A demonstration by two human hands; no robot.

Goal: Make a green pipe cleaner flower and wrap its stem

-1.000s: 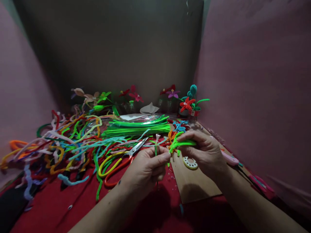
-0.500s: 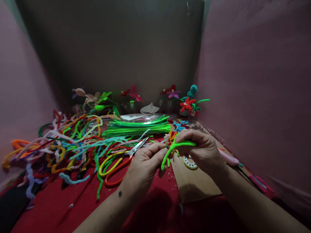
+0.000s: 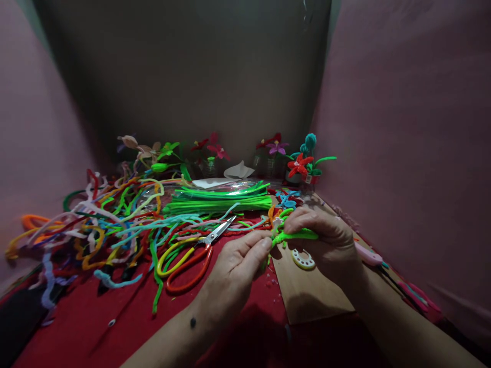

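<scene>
Between my two hands is a bright green pipe cleaner [image 3: 297,235], folded or twisted together. My left hand [image 3: 245,258] pinches its left end between thumb and fingers. On the other side, my right hand [image 3: 322,235] is closed on the part that runs rightward; some of its fingertips are hidden. Just above the pinch an orange pipe-cleaner piece [image 3: 273,212] and a small whitish bit show, and I cannot tell whether they are joined to the green one. Scissors [image 3: 192,258] with yellow and red handles lie left of my left hand, blades pointing to the upper right.
Loose coloured pipe cleaners [image 3: 126,225] are heaped at the left. A green bundle [image 3: 218,199] in clear wrap lies behind the hands. Pipe-cleaner flowers [image 3: 300,164] stand along the back. A wooden board [image 3: 307,296] with a white ring [image 3: 303,259] lies under my right hand on the red cloth [image 3: 153,337].
The green strand that hung down in front of my left fingers has been drawn in, and the green now lies closer together, pointing right. The view has shifted slightly.
</scene>
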